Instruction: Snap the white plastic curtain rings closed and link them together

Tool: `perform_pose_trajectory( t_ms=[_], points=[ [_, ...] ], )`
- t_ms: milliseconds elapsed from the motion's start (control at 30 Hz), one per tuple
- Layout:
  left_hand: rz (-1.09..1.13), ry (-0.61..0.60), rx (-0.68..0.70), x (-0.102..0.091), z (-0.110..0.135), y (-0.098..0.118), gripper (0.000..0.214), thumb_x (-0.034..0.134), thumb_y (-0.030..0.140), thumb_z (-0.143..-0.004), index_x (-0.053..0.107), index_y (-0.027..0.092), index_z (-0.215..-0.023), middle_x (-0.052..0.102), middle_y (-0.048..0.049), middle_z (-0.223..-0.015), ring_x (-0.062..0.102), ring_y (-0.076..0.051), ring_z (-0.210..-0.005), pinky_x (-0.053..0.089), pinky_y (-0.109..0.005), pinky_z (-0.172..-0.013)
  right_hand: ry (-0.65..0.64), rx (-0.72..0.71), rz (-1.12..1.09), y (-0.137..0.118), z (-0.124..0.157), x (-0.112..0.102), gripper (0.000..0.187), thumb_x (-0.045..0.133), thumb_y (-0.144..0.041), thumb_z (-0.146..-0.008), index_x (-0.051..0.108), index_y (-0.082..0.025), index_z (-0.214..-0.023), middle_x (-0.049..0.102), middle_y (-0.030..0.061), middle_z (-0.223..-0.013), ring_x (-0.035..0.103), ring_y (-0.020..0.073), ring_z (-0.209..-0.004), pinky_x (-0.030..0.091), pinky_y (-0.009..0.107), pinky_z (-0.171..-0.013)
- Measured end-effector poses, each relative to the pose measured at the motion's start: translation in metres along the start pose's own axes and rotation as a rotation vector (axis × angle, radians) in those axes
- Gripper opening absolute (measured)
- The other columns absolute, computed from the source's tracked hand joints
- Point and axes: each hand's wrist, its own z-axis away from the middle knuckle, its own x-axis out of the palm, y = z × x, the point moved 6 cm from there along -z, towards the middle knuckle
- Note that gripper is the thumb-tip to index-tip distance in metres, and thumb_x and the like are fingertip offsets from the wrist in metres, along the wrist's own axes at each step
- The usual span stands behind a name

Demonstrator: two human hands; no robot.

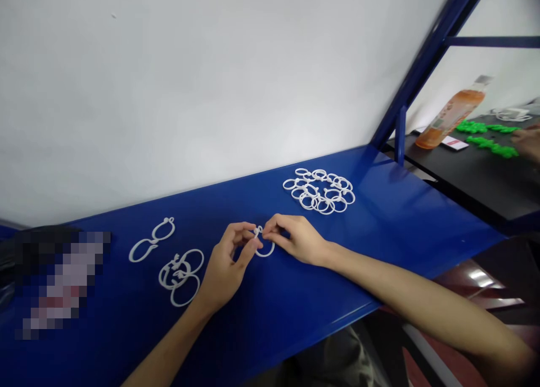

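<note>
Between my fingertips is a white plastic ring (265, 254) with a small loop at its top, close above the blue table (295, 297). My left hand (230, 260) pinches its left side between thumb and fingers. From the other side, my right hand (297, 238) pinches the ring near the small loop. Just left of my left hand lie several overlapping white rings (185, 300). Farther left are two joined white rings (143, 251). Beyond my right hand sits a larger cluster of white rings (324, 207).
A white wall (211, 94) rises behind the table, and a blue metal frame (415, 75) stands at the right. On a black table (476, 179) are an orange drink bottle (453, 114) and green pieces (491, 146), with another person's hand (529, 142) beside them. A dark bag-like item (25, 246) lies far left.
</note>
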Motion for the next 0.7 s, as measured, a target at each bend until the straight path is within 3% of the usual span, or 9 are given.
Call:
perform_pose_trajectory(
  t_ms=[100,300,433,567,700],
  points=[
    [0.000,0.000,-0.059,-0.001,-0.003,-0.005,0.032,0.057,0.048,-0.094,0.061,0.022,-0.112,0.070,-0.0017,-0.087,0.068,-0.017,-0.084,0.053,-0.031,-0.076,-0.033,0.010,-0.028,-0.003,0.001,0.004,0.004,0.061,-0.018,-0.095,0.064,-0.019,-0.095,0.068,-0.0013,-0.078,0.064,0.0112,-0.068,0.050,0.024,-0.068],
    [0.081,0.042,-0.034,-0.008,-0.007,0.000,0.027,0.069,0.048,-0.084,0.065,0.022,-0.088,0.067,0.0006,-0.080,0.063,-0.014,-0.072,0.052,-0.025,-0.066,-0.019,0.186,-0.236,-0.003,0.002,0.007,0.013,0.068,-0.031,-0.092,0.065,-0.019,-0.095,0.066,-0.0030,-0.073,0.063,0.0112,-0.066,0.050,0.022,-0.063],
    [0.082,0.004,-0.012,-0.007,-0.006,0.000,0.028,0.074,0.047,-0.080,0.063,0.021,-0.079,0.064,0.0014,-0.074,0.059,-0.013,-0.067,0.048,-0.024,-0.062,-0.053,0.065,-0.155,-0.009,0.002,0.006,0.007,0.065,-0.025,-0.095,0.067,-0.019,-0.091,0.069,-0.0015,-0.076,0.064,0.0109,-0.066,0.050,0.022,-0.063],
    [0.106,-0.034,0.038,-0.007,-0.002,-0.005,0.027,0.075,0.044,-0.081,0.063,0.020,-0.076,0.064,0.0002,-0.077,0.058,-0.013,-0.070,0.047,-0.025,-0.065,-0.070,-0.137,-0.017,-0.019,0.006,0.004,0.012,0.058,-0.020,-0.099,0.067,-0.018,-0.091,0.073,0.0037,-0.088,0.067,0.0138,-0.082,0.052,0.025,-0.073],
    [0.114,-0.083,0.064,-0.007,0.001,-0.006,0.027,0.072,0.042,-0.085,0.062,0.020,-0.073,0.063,-0.0001,-0.075,0.058,-0.013,-0.067,0.048,-0.027,-0.068,-0.132,-0.245,0.082,-0.024,0.011,0.006,0.018,0.051,-0.019,-0.102,0.066,-0.017,-0.094,0.073,0.0052,-0.090,0.064,0.0152,-0.082,0.053,0.028,-0.076]
  ],
)
